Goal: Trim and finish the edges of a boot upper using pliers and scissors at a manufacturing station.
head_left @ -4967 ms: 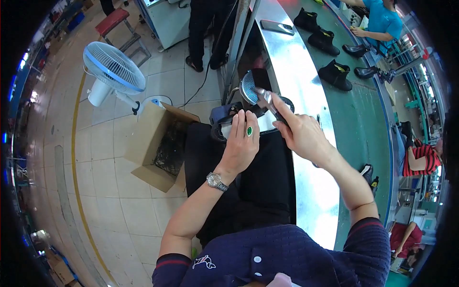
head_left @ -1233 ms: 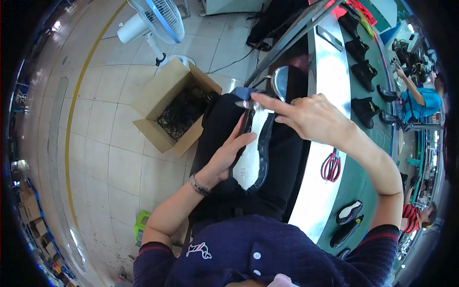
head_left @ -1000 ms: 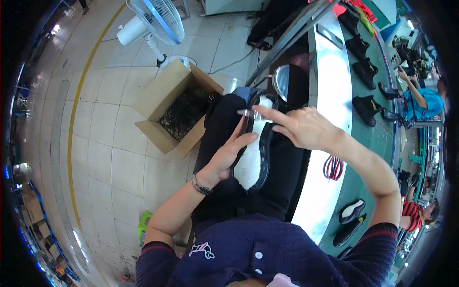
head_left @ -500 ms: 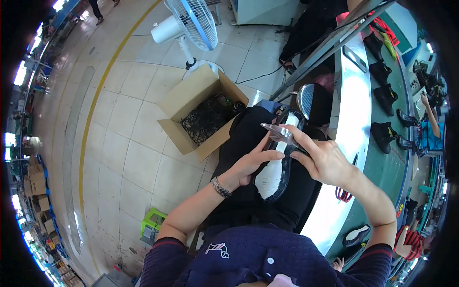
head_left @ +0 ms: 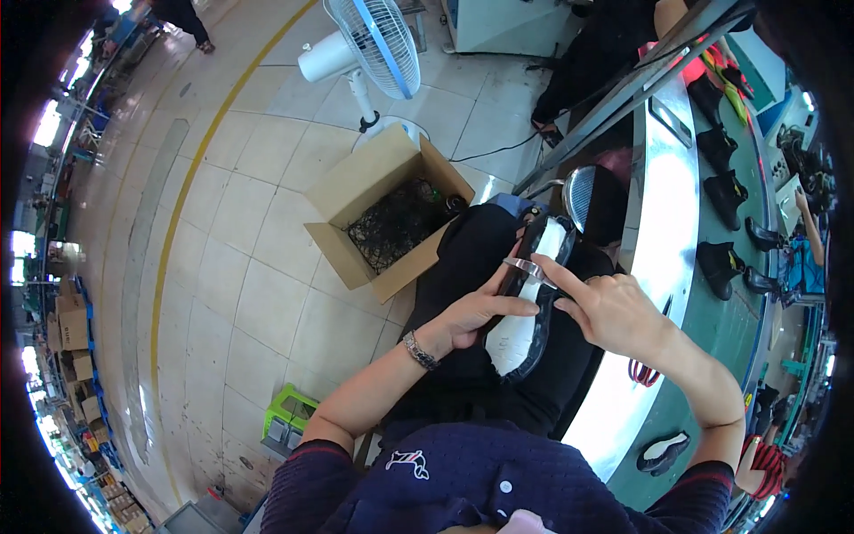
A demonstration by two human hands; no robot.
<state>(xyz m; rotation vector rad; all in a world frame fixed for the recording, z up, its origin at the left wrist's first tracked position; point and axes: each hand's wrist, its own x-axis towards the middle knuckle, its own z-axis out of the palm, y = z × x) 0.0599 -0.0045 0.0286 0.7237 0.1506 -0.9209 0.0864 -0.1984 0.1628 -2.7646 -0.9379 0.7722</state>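
A black shoe point(head_left: 511, 343) lies sole side up over my lap, its white bottom facing me and a black edge running round it. My left hand point(head_left: 476, 316) grips the shoe from the left side, thumb laid across the white bottom. Closed round a shiny metal tool with a flat blade point(head_left: 526, 265), my right hand point(head_left: 612, 311) holds it across the middle of the shoe. The fingers of that hand cover most of the tool, so its exact kind is hidden.
An open cardboard box point(head_left: 356, 267) with tangled black scraps stands left of my legs, behind it a white fan point(head_left: 378, 53). On my right runs a metal-edged bench point(head_left: 663, 205) beside a green conveyor point(head_left: 738, 311) carrying black boots point(head_left: 722, 198). A green stool point(head_left: 289, 414) sits lower left.
The metal tool has turned and come down flatter over the shoe, under my right hand. My left hand keeps its hold. The whole view has shifted slightly.
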